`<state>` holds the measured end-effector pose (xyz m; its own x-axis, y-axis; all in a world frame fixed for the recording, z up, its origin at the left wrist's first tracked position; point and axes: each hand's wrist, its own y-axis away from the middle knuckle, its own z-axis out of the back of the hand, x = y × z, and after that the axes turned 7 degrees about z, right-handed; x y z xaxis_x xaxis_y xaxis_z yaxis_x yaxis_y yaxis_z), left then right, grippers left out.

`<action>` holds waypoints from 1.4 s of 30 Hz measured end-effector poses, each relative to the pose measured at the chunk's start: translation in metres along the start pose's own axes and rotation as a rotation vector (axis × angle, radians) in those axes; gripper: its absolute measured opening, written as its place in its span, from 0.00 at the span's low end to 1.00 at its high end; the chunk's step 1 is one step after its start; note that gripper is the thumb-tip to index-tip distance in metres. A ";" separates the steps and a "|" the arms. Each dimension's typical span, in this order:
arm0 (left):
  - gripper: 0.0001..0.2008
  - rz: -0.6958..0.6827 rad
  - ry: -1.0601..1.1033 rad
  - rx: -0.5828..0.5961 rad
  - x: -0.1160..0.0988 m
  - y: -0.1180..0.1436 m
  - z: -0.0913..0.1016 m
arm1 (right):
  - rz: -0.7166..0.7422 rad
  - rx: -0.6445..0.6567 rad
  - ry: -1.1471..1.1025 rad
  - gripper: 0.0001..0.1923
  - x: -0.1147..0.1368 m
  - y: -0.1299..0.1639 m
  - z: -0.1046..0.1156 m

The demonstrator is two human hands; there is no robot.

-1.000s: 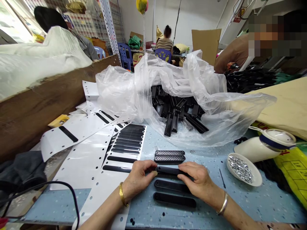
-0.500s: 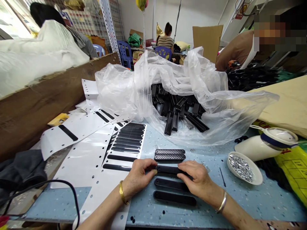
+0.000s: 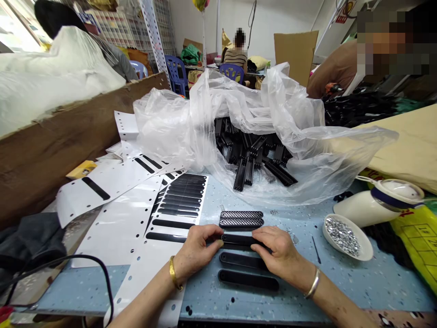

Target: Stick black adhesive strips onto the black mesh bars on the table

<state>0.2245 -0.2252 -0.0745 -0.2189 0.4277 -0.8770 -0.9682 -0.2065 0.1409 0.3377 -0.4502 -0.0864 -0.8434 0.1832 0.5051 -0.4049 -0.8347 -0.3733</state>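
Observation:
My left hand [image 3: 197,248] and my right hand [image 3: 277,250] press down on the two ends of a flat black plastic strip [image 3: 238,238] lying on the blue speckled table [image 3: 341,282]. Two more smooth black strips [image 3: 243,260] lie just below it, toward me. Just beyond it rest two strips with studded tops [image 3: 241,219]. To the left lies a white backing sheet [image 3: 177,205] carrying several black oblong stickers.
A clear plastic bag [image 3: 266,136] of black parts fills the middle of the table. A white dish of small silver studs [image 3: 343,236] and a white bottle [image 3: 378,202] sit right. A cardboard wall [image 3: 68,136] runs along the left, a black cable [image 3: 68,266] near it. Other people sit beyond.
My hands stay on the same strip; the fingers of both have shifted slightly along it. The view has dipped a little.

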 end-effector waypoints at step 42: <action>0.11 -0.056 -0.014 -0.073 0.010 -0.002 -0.003 | 0.020 -0.021 0.019 0.06 0.003 -0.003 -0.001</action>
<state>0.2249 -0.2236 -0.0849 -0.1671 0.4524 -0.8760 -0.9676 -0.2458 0.0576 0.3358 -0.4465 -0.0843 -0.8578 0.1761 0.4829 -0.3948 -0.8273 -0.3996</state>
